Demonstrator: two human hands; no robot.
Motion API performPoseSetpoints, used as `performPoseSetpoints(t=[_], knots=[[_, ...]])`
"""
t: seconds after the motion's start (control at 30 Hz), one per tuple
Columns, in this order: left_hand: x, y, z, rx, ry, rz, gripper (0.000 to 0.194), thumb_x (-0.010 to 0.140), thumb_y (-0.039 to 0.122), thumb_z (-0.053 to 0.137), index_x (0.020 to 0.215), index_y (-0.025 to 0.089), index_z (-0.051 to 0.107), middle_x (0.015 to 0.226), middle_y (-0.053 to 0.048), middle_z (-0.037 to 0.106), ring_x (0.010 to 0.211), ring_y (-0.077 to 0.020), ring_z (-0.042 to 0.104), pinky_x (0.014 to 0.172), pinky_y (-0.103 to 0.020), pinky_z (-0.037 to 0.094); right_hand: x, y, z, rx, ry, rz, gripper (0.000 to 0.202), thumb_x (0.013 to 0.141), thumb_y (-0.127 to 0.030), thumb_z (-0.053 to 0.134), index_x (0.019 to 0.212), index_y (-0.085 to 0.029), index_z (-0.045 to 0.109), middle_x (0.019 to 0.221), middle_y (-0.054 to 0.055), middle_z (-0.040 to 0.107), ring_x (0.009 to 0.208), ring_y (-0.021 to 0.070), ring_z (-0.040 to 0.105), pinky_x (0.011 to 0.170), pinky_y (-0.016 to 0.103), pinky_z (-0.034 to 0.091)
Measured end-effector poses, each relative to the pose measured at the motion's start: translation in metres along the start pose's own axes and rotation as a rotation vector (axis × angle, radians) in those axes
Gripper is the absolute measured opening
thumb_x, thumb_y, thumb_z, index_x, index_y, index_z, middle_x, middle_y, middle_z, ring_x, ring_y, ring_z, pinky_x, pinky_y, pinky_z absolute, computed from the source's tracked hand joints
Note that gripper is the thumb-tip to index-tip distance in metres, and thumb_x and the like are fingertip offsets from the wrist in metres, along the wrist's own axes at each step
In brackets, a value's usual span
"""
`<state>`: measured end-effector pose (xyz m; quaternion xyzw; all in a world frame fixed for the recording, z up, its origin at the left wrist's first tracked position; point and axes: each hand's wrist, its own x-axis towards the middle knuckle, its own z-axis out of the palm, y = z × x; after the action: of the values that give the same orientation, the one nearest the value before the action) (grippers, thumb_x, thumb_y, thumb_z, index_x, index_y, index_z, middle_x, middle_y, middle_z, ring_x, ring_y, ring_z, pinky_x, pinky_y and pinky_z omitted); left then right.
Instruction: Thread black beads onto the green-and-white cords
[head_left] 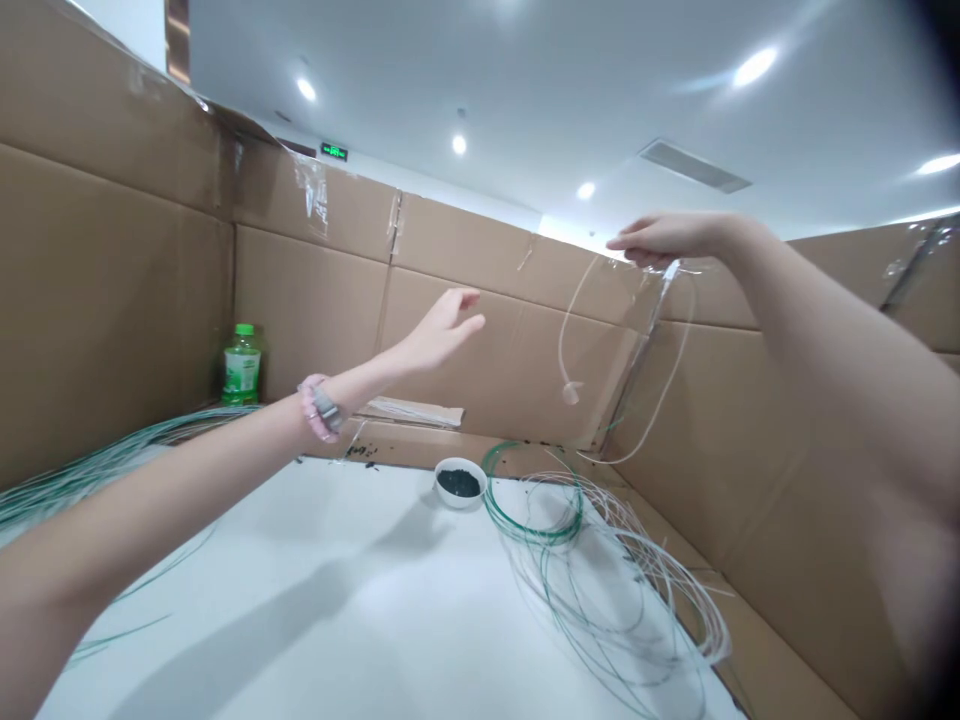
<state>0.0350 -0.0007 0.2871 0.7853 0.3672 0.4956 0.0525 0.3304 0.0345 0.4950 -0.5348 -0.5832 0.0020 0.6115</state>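
Observation:
My right hand [660, 240] is raised at the upper right, its fingers pinched on a thin pale cord [561, 342]. One stretch of the cord hangs in a curve and carries a small pale translucent piece [571, 391] low down. Another stretch loops down on the right, towards the coiled strands. My left hand [439, 330] is held in the air left of the cord. Its thumb and fingers are apart with nothing between them. A bracelet [322, 408] circles the left wrist.
On the white board [360, 620] stands a white bowl [460, 503] of black bits. Right of it lie green coils [525, 530] and pale strands [705, 625]. Green strands [90, 455] lie at the left, near a green bottle [241, 370]. Cardboard walls [315, 280] enclose the space.

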Motion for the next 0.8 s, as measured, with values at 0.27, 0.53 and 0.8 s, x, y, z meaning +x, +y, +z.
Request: performPoseSetpoints(t=[0.27, 0.53, 0.8], knots=[[-0.018, 0.033, -0.017, -0.563, -0.266, -0.214, 0.03, 0.093, 0.03, 0.038, 0.113, 0.012, 0.053, 0.097, -0.006, 0.065, 0.093, -0.0139, 0.06, 0.096, -0.033, 0.044, -0.118, -0.039, 0.083, -0.009, -0.91, 0.197, 0.02, 0.073, -0.005, 0.073, 0.062, -0.008, 0.057, 0.057, -0.004, 0.043, 0.043, 0.0005, 0.04, 0.034, 0.011, 0.023], [-0.109, -0.018, -0.034, -0.906, -0.24, -0.369, 0.027, 0.087, 0.03, 0.046, 0.064, 0.017, 0.041, 0.058, 0.005, 0.031, 0.05, -0.0055, 0.035, 0.052, -0.016, 0.043, -0.201, -0.064, 0.132, -0.057, -1.14, 0.019, 0.012, 0.09, -0.021, 0.06, 0.086, -0.011, 0.06, 0.07, -0.005, 0.055, 0.05, 0.003, 0.048, 0.042, 0.013, 0.04], [-0.156, -0.051, -0.06, -1.235, -0.264, -0.49, 0.022, 0.081, 0.024, 0.055, 0.067, 0.016, 0.04, 0.057, 0.007, 0.033, 0.043, -0.0032, 0.03, 0.041, -0.014, 0.038, -0.236, -0.065, 0.157, 0.042, -1.188, 0.031, 0.027, 0.092, -0.032, 0.057, 0.112, -0.014, 0.058, 0.106, 0.006, 0.062, 0.087, 0.0159, 0.063, 0.074, 0.034, 0.056]])
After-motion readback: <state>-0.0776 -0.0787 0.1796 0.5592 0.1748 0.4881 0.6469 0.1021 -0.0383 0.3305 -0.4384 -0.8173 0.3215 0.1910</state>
